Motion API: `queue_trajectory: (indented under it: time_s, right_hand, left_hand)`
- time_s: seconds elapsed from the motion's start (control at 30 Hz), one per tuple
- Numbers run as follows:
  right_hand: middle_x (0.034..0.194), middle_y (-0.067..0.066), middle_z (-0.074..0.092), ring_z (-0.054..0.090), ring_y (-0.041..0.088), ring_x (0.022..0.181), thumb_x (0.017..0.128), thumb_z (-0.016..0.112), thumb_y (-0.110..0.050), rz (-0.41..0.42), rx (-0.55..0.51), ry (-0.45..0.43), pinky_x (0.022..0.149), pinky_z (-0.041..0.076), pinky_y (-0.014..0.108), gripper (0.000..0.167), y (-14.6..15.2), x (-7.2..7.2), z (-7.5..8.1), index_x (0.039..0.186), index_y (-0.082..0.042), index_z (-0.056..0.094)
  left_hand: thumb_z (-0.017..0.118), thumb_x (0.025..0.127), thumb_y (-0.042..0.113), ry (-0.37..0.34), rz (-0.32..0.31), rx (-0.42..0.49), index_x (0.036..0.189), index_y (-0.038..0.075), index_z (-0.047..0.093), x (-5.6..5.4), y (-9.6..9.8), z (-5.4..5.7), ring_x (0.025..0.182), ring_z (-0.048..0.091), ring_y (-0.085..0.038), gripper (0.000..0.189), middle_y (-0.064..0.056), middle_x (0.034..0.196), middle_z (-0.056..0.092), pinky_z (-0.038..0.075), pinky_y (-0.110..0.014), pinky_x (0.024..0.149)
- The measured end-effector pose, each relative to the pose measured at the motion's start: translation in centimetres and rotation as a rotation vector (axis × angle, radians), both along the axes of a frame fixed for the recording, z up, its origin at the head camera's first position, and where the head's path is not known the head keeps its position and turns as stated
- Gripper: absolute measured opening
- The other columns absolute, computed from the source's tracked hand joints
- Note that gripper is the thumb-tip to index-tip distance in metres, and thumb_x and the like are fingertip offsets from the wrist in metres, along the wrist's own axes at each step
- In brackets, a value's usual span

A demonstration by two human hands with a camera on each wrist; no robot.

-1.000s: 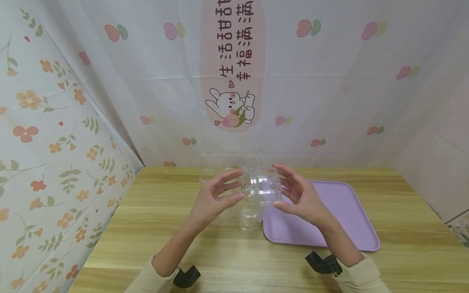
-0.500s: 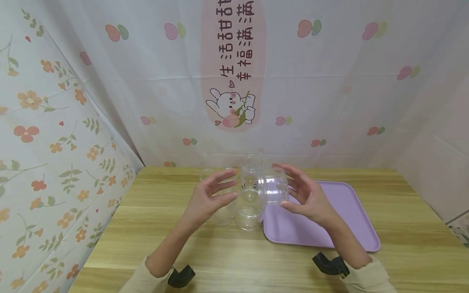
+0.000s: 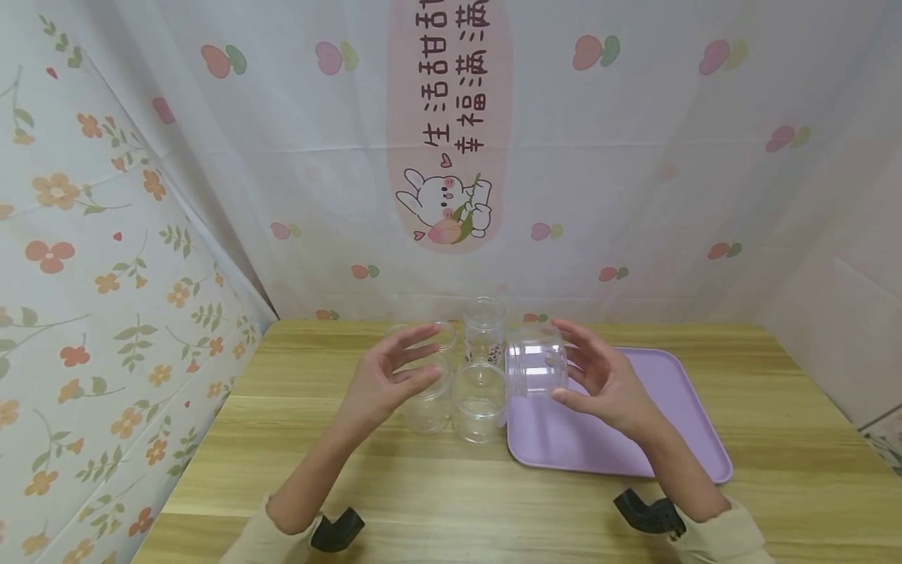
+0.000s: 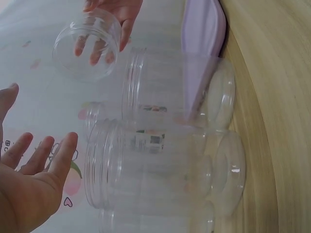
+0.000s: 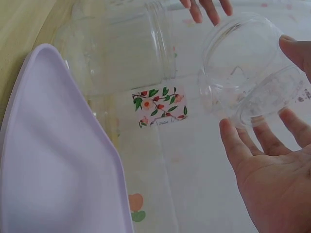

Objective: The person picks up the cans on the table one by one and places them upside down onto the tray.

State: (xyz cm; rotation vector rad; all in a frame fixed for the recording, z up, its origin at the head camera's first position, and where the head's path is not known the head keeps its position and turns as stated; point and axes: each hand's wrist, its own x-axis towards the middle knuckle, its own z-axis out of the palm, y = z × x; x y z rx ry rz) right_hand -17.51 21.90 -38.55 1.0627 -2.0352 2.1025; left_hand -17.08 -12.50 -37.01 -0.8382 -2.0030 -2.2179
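Observation:
My right hand [image 3: 604, 385] grips a clear plastic jar [image 3: 537, 362] by its base end, thumb in front and fingers behind. The jar lies sideways in the air over the tray's left part, its mouth facing left. My left hand [image 3: 387, 380] holds nothing; its fingers are spread, just above and before the jars on the left. Several more clear jars stand upright on the table, among them a front jar [image 3: 481, 411] and one beside it [image 3: 427, 415]. Behind them, a back jar [image 3: 484, 333] bears a floral label [image 5: 161, 106]. My left hand partly hides the leftmost jars.
A lilac tray [image 3: 557, 446] lies right of the standing jars, close against the front one. The wooden table [image 3: 451, 509] ends at a patterned curtain [image 3: 634, 180] behind, and another flowered cloth [image 3: 106, 313] hangs on the left.
My right hand has carried the sideways jar to the right, away from above the standing jars. My left hand has drawn off to the left, widening the distance between the hands.

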Motion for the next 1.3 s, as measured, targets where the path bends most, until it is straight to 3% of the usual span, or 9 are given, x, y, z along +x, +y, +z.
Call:
queue_trajectory:
  time_s: [0.4, 0.7, 0.93, 1.3]
  right_hand:
    - [0.153, 0.027, 0.034, 0.048, 0.028, 0.132, 0.079, 0.071, 0.025, -0.001, -0.004, -0.002, 0.106, 0.045, 0.037, 0.087, 0.5, 0.2, 0.0, 0.154, 0.006, 0.031]
    - [0.157, 0.028, 0.029, 0.046, 0.027, 0.135, 0.078, 0.072, 0.025, -0.035, 0.036, -0.023, 0.106, 0.045, 0.036, 0.089, 1.1, 0.4, -0.2, 0.155, 0.004, 0.031]
    - [0.158, 0.021, 0.032, 0.045, 0.027, 0.136, 0.079, 0.071, 0.025, -0.037, 0.059, -0.011, 0.106, 0.045, 0.034, 0.088, 1.5, 0.4, -0.5, 0.155, 0.005, 0.031]
    - [0.155, 0.028, 0.032, 0.046, 0.028, 0.135, 0.079, 0.069, 0.027, -0.027, 0.058, 0.014, 0.105, 0.045, 0.035, 0.087, 2.2, 0.4, -0.8, 0.154, 0.009, 0.030]
  left_hand:
    - [0.077, 0.087, -0.006, 0.033, 0.056, -0.042, 0.138, 0.002, 0.058, 0.0, -0.9, -0.1, 0.129, 0.049, -0.049, 0.055, -0.015, 0.142, 0.056, 0.051, -0.042, 0.098]
    - [0.078, 0.087, -0.004, 0.078, 0.096, -0.117, 0.138, 0.005, 0.059, -0.2, -1.6, -0.6, 0.130, 0.049, -0.048, 0.056, -0.018, 0.144, 0.054, 0.051, -0.046, 0.098]
    - [0.081, 0.084, -0.004, 0.124, 0.152, -0.207, 0.139, 0.003, 0.058, 0.0, -2.0, -0.8, 0.131, 0.051, -0.039, 0.060, -0.014, 0.143, 0.055, 0.050, -0.046, 0.099]
    - [0.085, 0.082, 0.001, 0.226, 0.181, -0.320, 0.139, 0.002, 0.058, -0.1, -2.4, -1.1, 0.133, 0.051, -0.030, 0.063, -0.010, 0.144, 0.056, 0.046, -0.050, 0.104]
